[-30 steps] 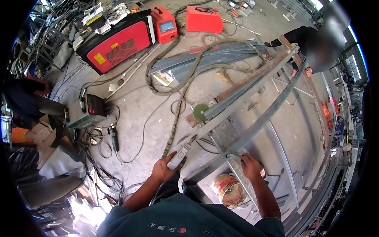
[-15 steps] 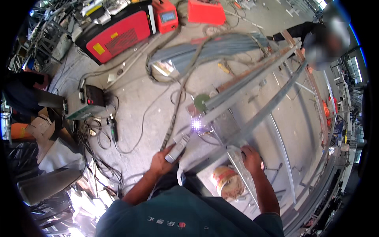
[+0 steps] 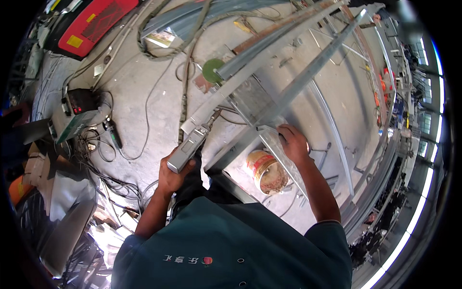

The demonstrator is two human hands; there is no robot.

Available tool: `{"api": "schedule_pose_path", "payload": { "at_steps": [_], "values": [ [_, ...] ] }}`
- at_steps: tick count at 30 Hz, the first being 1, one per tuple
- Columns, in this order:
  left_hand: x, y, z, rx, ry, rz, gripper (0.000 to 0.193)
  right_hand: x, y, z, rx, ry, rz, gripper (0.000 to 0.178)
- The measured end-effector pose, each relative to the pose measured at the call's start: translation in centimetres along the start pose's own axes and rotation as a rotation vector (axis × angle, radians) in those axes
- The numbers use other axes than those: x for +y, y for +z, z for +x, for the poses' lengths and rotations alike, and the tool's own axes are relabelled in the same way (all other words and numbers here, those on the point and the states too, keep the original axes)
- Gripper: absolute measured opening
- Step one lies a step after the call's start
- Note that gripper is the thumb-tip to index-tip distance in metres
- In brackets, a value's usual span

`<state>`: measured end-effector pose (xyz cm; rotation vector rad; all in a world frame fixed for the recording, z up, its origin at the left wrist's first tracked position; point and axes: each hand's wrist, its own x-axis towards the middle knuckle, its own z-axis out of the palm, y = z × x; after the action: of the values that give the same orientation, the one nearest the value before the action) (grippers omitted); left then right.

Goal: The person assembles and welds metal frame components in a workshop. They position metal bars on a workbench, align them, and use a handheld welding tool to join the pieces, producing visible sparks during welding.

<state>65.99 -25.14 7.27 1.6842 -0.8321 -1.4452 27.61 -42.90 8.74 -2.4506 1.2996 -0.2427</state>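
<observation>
At centre, the left hand (image 3: 172, 176) is clenched around a grey welding torch (image 3: 188, 148) whose tip points toward one o'clock at the steel frame (image 3: 288, 91). The right hand (image 3: 293, 143) lies with fingers curled on a frame bar. Between the arms sits a rusty bucket (image 3: 267, 171) (partly hidden by the bar). Cables (image 3: 183, 96) trail to twelve o'clock; a red machine (image 3: 91, 24) stands at eleven o'clock.

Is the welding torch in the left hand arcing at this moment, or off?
Off, as far as visible: no spark or glare shows at the tip of the welding torch held by the left hand against the metal frame.
</observation>
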Motion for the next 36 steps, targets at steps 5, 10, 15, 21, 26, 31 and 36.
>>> {"api": "schedule_pose_path", "payload": {
  "at_steps": [5, 10, 15, 21, 26, 31, 36],
  "values": [
    [1.9, 4.0, 1.8, -0.105, -0.006, -0.111, 0.046, 0.1, 0.0, 0.4, -0.011, -0.012, 0.008, 0.027],
    [2.1, 6.5, 2.9, -0.219, -0.178, -0.112, 0.050, 0.2, -0.3, 0.2, -0.028, -0.012, 0.016, 0.026],
    [1.2, 8.8, 2.3, -0.226, -0.169, -0.087, 0.051, 0.8, -0.2, 0.3, -0.025, -0.055, 0.042, 0.027],
    [2.4, 11.1, 1.3, -0.169, -0.211, -0.044, 0.058, 1.3, -0.3, 0.7, -0.027, -0.127, 0.019, 0.025],
    [1.6, 12.2, 0.4, -0.112, -0.226, -0.137, 0.061, 2.2, 0.1, 0.6, -0.011, -0.167, 0.051, 0.025],
    [1.3, 13.7, -0.1, -0.033, -0.138, -0.217, 0.044, 2.4, 0.1, 0.5, -0.035, -0.155, 0.081, 0.029],
    [1.0, 14.5, -0.2, -0.025, -0.160, -0.202, 0.047, 2.8, 0.3, 0.2, -0.033, -0.154, 0.098, 0.030]
  ]
}}
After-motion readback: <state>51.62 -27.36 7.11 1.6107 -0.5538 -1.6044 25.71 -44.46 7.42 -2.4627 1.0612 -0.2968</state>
